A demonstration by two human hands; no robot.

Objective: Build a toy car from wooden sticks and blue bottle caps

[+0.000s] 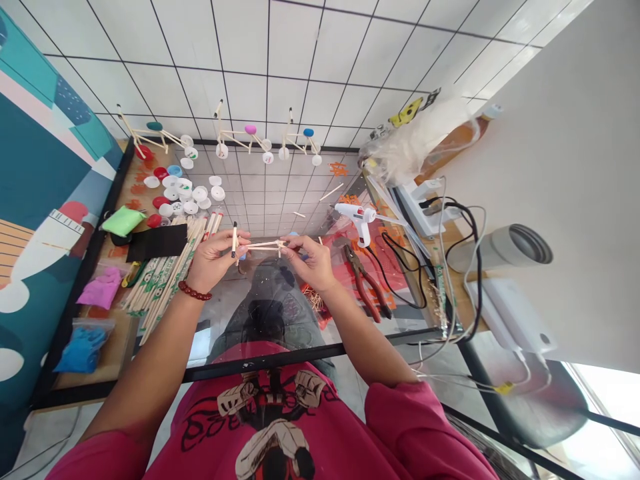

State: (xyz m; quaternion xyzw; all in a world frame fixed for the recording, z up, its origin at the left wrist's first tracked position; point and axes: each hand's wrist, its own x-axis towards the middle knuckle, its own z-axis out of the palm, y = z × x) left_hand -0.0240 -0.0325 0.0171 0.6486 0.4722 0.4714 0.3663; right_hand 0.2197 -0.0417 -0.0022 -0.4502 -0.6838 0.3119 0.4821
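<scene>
Both my hands hold a small frame of wooden sticks [263,246] above the glass tabletop. Closed fingers of my left hand [213,257] grip its left end, where a crosswise stick with black tips [235,240] stands. My right hand [311,261] pinches the other end, and its fingertips hide part of the joint. Toward the back edge stand similar stick models: one with a dark green top [155,126], one with a pink top [250,129] and one with a blue top [309,133]. White bottle caps serve as their wheels.
A white glue gun [356,217] and red-handled pliers [367,287] lie at right among black cables. Left are loose white caps [200,194], packaged chopsticks [165,280], a black sheet [157,242], and green [123,221], pink [101,287] and blue [85,347] clay bags.
</scene>
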